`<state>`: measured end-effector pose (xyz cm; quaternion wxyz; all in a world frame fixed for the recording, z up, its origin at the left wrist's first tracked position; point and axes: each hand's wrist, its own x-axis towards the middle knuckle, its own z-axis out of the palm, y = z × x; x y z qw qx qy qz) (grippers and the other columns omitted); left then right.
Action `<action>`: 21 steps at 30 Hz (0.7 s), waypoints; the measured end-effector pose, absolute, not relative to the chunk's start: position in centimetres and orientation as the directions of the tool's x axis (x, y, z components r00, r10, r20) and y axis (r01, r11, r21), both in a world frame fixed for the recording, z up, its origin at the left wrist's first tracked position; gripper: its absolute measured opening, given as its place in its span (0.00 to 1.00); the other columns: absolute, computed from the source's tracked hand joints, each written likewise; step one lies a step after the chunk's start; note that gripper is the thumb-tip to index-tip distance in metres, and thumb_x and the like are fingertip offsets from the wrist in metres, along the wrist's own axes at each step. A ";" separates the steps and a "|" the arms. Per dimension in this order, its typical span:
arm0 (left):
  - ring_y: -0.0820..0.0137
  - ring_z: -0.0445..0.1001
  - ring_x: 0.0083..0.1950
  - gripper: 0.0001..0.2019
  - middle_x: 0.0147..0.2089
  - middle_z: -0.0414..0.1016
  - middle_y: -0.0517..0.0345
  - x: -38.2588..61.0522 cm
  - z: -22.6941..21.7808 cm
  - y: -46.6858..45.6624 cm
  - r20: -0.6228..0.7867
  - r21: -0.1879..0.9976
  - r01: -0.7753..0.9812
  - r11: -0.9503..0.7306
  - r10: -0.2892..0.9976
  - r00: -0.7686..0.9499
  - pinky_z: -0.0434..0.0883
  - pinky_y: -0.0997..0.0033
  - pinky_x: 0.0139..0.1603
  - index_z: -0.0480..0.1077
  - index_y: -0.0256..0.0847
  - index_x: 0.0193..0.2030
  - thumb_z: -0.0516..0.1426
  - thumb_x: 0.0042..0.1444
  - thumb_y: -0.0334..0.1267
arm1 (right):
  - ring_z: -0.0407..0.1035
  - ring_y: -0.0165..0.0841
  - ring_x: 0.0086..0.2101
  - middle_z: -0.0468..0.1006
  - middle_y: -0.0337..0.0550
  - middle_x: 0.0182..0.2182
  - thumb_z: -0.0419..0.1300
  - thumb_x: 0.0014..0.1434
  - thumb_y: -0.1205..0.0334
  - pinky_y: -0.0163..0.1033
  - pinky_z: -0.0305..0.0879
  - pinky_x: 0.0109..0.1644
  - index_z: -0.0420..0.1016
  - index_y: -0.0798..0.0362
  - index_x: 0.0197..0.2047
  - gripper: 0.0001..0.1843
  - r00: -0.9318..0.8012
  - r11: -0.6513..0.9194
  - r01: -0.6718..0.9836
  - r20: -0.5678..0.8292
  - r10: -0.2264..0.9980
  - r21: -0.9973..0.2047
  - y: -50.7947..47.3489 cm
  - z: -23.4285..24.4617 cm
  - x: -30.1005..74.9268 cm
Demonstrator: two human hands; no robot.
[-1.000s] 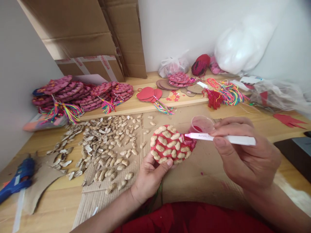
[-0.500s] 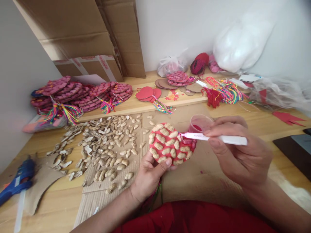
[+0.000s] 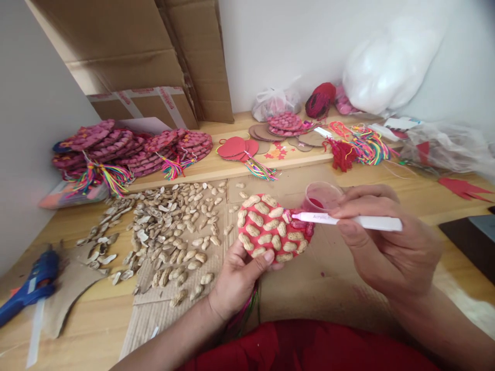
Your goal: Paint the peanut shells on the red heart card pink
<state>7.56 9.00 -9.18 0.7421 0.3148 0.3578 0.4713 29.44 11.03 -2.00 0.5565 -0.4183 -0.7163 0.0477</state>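
Note:
My left hand (image 3: 242, 270) grips the lower edge of a red disc (image 3: 266, 219) covered with glued-on peanuts, thumb on its front. Most of the peanuts are plain tan; a few at the right edge are painted magenta (image 3: 301, 224). In my right hand (image 3: 390, 237) is a white paint marker (image 3: 348, 220), held almost level, its pink tip at a partly coloured peanut (image 3: 286, 216) in the upper right of the disc. A clear plastic cup (image 3: 320, 195) with red-pink paint inside stands just behind the marker. Coloured strings (image 3: 249, 309) hang below the disc.
Loose peanuts and shells (image 3: 170, 232) cover the cardboard at left, beside a blue glue gun (image 3: 38, 281). Along the back shelf lie finished pink discs (image 3: 147, 149), red discs (image 3: 234, 148), coloured tassels (image 3: 371, 145) and yarn (image 3: 320, 99). A dark flat object (image 3: 469, 247) lies at right.
The marker tip has shifted slightly right and down, and more pink shows on the peanut there. My left hand keeps the disc in nearly the same place.

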 end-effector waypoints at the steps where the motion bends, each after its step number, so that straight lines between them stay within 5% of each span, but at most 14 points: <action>1: 0.61 0.81 0.50 0.20 0.53 0.81 0.48 7.6 -9.2 9.0 -0.230 0.803 -0.476 0.360 0.923 0.309 0.80 0.66 0.45 0.73 0.41 0.56 0.68 0.57 0.37 | 0.72 0.37 0.43 0.80 0.38 0.34 0.64 0.58 0.71 0.47 0.68 0.50 0.79 0.47 0.43 0.11 -0.020 0.645 0.538 0.757 0.653 -0.542 11.0 -2.0 29.4; 21: 0.62 0.81 0.47 0.20 0.50 0.82 0.49 7.6 -9.0 9.2 -0.221 0.806 -0.476 0.352 0.925 0.308 0.80 0.69 0.42 0.74 0.41 0.54 0.69 0.55 0.38 | 0.73 0.38 0.42 0.81 0.40 0.35 0.63 0.59 0.71 0.50 0.70 0.48 0.79 0.46 0.44 0.12 0.012 0.618 0.549 0.744 0.668 -0.563 10.8 -2.0 29.6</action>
